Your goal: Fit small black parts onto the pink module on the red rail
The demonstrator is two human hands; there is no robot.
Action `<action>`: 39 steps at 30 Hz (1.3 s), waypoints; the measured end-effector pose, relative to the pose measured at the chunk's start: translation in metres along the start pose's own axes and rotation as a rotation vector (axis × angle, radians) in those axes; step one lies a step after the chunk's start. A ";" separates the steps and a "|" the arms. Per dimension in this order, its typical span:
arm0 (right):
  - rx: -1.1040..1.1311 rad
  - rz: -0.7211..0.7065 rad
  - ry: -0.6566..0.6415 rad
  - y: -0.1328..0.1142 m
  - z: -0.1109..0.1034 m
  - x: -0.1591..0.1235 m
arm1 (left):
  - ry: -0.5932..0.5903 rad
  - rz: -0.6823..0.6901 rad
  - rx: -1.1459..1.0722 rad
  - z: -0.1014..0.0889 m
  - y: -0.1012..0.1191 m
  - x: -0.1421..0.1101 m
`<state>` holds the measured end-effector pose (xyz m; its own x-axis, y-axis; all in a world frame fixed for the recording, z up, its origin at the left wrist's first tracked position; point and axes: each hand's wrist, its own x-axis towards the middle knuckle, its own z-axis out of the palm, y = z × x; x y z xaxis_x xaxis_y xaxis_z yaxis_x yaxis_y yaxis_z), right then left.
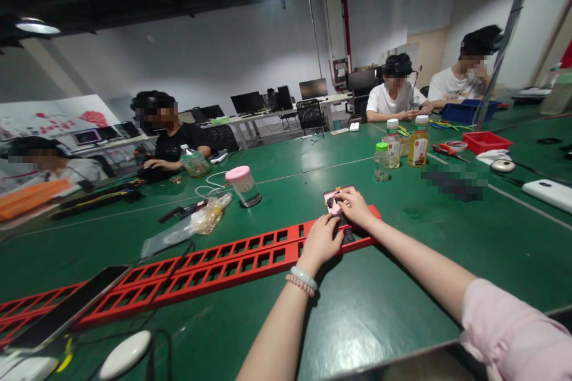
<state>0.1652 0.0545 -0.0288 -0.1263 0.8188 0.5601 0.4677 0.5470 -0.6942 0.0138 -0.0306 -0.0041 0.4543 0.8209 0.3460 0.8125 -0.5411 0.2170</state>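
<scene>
Fingers [343, 196] of the right hand [357, 209] are curled, their tips brought close together over the black pieces [331, 203] in a small pink-lined tray [329, 194], though whether one is gripped cannot be told. By the left hand [320, 242], its fingers slightly bent and parted, the red slotted rack [250, 254] is partly covered near its end, just beside a black part [348, 236], and whether anything is held cannot be told. The tray is placed just beyond the left fingertips, by the rack's far side, and the rack is set in from the near edge of the desk [366, 309].
</scene>
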 end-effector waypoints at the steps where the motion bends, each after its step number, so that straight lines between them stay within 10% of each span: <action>1: 0.030 0.011 0.045 -0.002 -0.002 -0.002 | -0.002 0.002 0.006 0.000 0.000 0.000; 7: 0.102 0.034 0.195 -0.012 -0.023 -0.030 | 0.040 0.046 0.024 0.000 0.006 -0.001; 18: 0.073 -0.123 0.025 -0.018 -0.048 -0.059 | 0.032 0.441 0.179 -0.014 0.008 -0.018; 39: -0.059 -0.272 -0.251 -0.012 -0.063 -0.074 | -0.011 0.464 0.231 0.001 -0.005 -0.029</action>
<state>0.2247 -0.0237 -0.0337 -0.4599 0.6659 0.5874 0.4358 0.7457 -0.5040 -0.0031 -0.0520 -0.0162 0.7887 0.5070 0.3476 0.5837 -0.7951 -0.1648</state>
